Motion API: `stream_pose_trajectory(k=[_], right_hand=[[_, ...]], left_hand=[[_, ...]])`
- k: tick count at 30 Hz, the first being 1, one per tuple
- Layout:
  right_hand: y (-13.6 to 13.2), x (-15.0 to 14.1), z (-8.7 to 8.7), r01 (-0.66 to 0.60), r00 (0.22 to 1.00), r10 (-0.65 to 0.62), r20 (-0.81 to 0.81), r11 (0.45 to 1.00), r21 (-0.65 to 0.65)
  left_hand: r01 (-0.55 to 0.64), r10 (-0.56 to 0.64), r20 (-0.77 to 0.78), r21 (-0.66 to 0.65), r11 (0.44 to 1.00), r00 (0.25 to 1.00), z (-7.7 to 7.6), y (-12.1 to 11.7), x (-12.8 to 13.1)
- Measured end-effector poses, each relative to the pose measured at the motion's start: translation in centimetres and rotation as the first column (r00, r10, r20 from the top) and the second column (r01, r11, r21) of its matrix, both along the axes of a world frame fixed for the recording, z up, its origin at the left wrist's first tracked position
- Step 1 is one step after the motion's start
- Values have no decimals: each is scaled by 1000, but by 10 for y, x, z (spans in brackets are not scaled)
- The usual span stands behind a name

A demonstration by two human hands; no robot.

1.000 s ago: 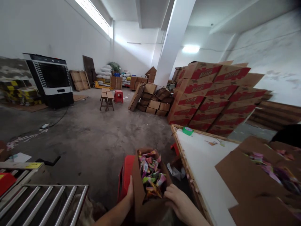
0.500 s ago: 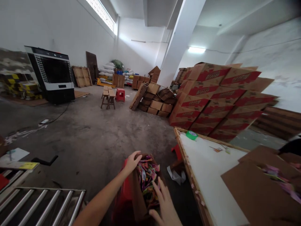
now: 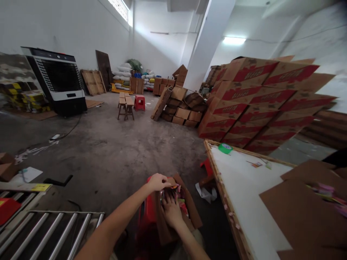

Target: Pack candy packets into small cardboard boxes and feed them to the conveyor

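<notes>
Grey whse floor [image 3: 114, 151], stacked ctns [image 3: 249, 97] at back R. Open box [image 3: 165, 231] of wrapped pkts [image 3: 183, 207] is L of bench [image 3: 238, 187]. R hand [image 3: 171, 209] inside it, fingers spread on pkts; L hand [image 3: 158, 182] bent over far edge, can't tell if gripping.

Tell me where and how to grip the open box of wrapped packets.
Grip the box by its two long side walls, below the rim, with one hand coming from each side. It is longer front to back, and its right flap leans outward and would probably bend. Packets show through the open top, so keep it level.
</notes>
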State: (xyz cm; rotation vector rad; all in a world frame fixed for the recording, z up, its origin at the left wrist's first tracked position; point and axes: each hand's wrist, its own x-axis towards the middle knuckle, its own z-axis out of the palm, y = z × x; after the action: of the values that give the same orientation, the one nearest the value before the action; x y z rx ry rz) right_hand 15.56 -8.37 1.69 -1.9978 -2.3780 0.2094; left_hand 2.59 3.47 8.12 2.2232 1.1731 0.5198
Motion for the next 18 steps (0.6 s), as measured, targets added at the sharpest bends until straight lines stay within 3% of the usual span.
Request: stream_pose_trajectory(k=[3, 6, 8, 10, 12, 15, 18], right_hand=[[4, 0, 0, -3, 1000, 3, -23, 1000, -20], [10, 7, -1, 7, 981, -4, -195, 1000, 13], [13, 15, 0, -20, 902, 40, -430, 998, 51], [12, 26, 3, -50, 758, 103, -644, 994, 100], [6, 35, 8, -45, 668, 131, -732, 990, 135], [-11, 43, 22, 1, 717, 136, -684, 981, 196], [-19, 42, 37, 86, 789, 142, -598, 938, 336]], left_hand=[[-13, 25, -203, 62, 998, 979, 5, 0, 16], [-67, 94, -256, 110, 992, 962, -1, -4, 34], [-117, 153, -277, 145, 983, 949, -8, -9, 46], [-163, 211, -285, 182, 970, 935, -15, -13, 54], [-191, 250, -283, 219, 957, 926, -22, -17, 60], [-186, 259, -277, 264, 947, 925, -30, -19, 62], [-171, 250, -274, 284, 944, 929, -34, -19, 61]])
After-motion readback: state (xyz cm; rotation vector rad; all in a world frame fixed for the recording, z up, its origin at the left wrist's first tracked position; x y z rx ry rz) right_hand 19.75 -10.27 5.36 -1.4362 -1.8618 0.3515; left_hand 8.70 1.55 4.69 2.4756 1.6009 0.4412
